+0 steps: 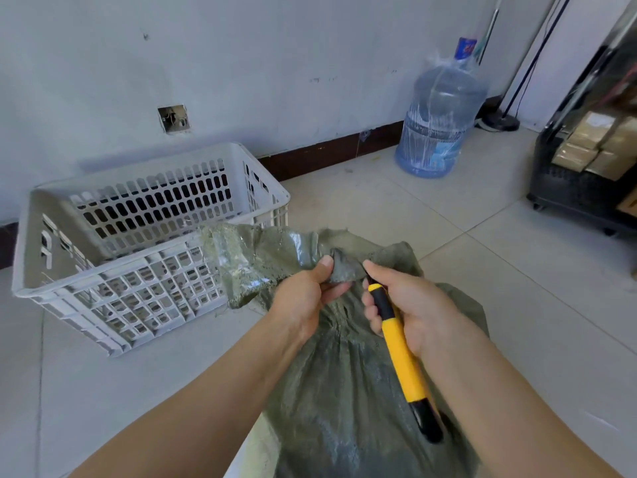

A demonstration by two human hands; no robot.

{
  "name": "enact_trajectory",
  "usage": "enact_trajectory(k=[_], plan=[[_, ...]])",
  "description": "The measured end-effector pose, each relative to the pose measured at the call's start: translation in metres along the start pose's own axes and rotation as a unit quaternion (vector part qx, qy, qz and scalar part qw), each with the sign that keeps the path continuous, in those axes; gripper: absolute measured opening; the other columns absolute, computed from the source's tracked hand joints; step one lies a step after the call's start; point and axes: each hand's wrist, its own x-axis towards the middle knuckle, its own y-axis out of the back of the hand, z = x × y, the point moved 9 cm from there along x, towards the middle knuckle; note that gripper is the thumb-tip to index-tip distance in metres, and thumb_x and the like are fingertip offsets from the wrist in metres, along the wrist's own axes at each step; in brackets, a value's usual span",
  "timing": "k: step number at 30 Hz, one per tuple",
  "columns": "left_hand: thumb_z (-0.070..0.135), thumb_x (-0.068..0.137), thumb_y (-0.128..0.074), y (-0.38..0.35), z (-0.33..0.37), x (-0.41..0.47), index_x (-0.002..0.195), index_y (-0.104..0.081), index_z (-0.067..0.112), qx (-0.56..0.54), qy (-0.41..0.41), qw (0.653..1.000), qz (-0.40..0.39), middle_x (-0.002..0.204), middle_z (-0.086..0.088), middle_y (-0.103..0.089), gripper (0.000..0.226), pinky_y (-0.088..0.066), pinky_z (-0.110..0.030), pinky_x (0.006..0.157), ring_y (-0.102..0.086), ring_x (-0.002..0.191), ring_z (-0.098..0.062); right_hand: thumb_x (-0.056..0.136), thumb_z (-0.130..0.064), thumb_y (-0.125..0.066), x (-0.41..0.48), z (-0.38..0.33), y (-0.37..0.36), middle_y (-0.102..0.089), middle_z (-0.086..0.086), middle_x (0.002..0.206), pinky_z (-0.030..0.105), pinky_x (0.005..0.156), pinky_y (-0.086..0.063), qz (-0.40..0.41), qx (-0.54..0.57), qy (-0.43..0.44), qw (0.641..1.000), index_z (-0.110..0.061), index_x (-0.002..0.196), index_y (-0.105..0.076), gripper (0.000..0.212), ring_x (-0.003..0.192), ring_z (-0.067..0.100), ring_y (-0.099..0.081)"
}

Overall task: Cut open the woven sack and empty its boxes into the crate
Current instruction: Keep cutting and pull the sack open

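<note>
Neck of woven sack [344, 391] pinched in left hand [306, 294], yellow knife [400, 353] gripped in right hand [410, 305] just beside it

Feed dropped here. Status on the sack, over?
Left hand pinches sack neck. Right hand grips knife, tip at the neck. Neck gathered shut. Crate stands left, path clear.

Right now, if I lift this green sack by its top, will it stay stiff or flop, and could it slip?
Probably floppy: the sack crumples into folds at its top where the left hand pinches it. Possibly a bit slippery, since the weave shines in places. Likely bottom-heavy, as it bulges below the gathered neck, though the contents are hidden.
</note>
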Motion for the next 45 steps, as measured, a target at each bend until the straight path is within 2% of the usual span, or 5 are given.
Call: enact_trajectory(k=[6,11,16,40,45], plan=[[0.009,0.092,-0.055,0.001,-0.009,-0.002,0.083,-0.064,-0.001,0.006,0.027,0.999,0.018,0.083,-0.012,-0.070,0.016,-0.059,-0.026,0.072,-0.067,0.070,-0.019,0.092,-0.045,-0.052,-0.004,-0.017,0.019,-0.060,0.007,0.054,0.035,0.050,-0.050,0.192,-0.278,0.169,0.926,-0.012,0.057,-0.053,0.049,0.050,0.026,-0.057],[0.011,0.094,-0.053,-0.012,-0.023,-0.012,0.084,-0.065,-0.001,0.068,0.041,0.996,-0.027,0.064,-0.005,-0.069,0.019,-0.058,-0.020,0.060,-0.065,0.052,-0.010,0.094,-0.032,-0.058,0.000,0.007,0.002,-0.049,0.005,0.039,0.012,0.031,-0.036,0.015,0.136,-0.040,0.990,-0.007,0.065,-0.053,0.038,0.025,0.011,-0.044],[0.010,0.092,-0.055,-0.003,-0.015,-0.010,0.106,-0.064,0.000,0.035,0.026,0.999,-0.017,0.103,-0.013,-0.069,0.019,-0.060,-0.031,0.074,-0.067,0.089,-0.023,0.094,-0.030,-0.058,0.007,-0.020,0.057,-0.055,0.007,0.045,0.019,0.034,-0.040,0.117,0.025,0.050,0.992,-0.005,0.068,-0.057,0.036,0.031,0.014,-0.048],[-0.010,0.082,-0.059,0.007,0.018,-0.009,0.105,-0.063,0.011,0.056,-0.067,0.996,0.001,0.089,-0.001,-0.073,0.031,-0.056,-0.034,0.074,-0.068,0.080,-0.016,0.068,-0.040,-0.083,0.024,0.017,0.038,-0.051,0.008,0.080,0.015,0.032,-0.040,0.066,0.209,-0.117,0.969,-0.014,0.086,-0.055,0.043,0.048,0.011,-0.047],[-0.006,0.082,-0.061,0.024,0.032,-0.003,0.117,-0.059,0.001,-0.014,-0.071,0.997,0.032,0.100,-0.011,-0.071,0.036,-0.059,-0.032,0.067,-0.070,0.078,-0.018,0.083,-0.006,-0.066,0.033,0.020,0.041,-0.050,0.003,0.051,0.011,0.030,-0.034,0.101,0.245,-0.071,0.962,-0.009,0.069,-0.053,0.019,0.027,0.007,-0.043]])
